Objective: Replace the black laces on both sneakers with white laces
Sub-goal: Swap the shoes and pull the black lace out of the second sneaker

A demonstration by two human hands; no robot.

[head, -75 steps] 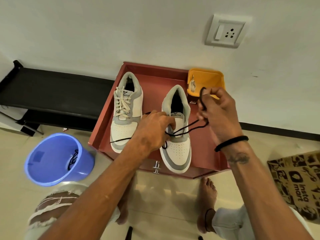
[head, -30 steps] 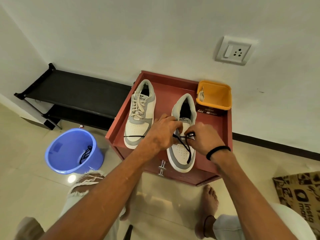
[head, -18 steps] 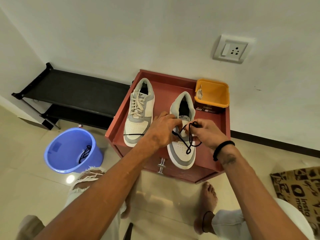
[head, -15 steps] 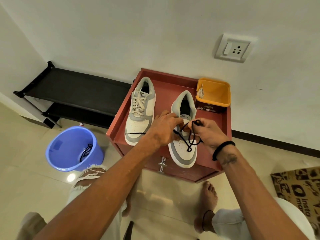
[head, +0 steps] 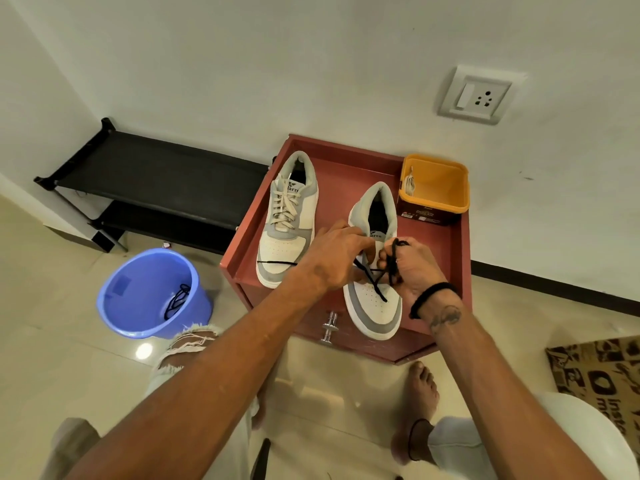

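left sneaker: white laces in, done | right sneaker: black lace partly out | right hand fingers closed on its loops, left hand pinching at eyelets | spare white lace in yellow tub | left: strip, relace

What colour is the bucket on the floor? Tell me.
Blue, per the head view: the bucket holds a black lace.
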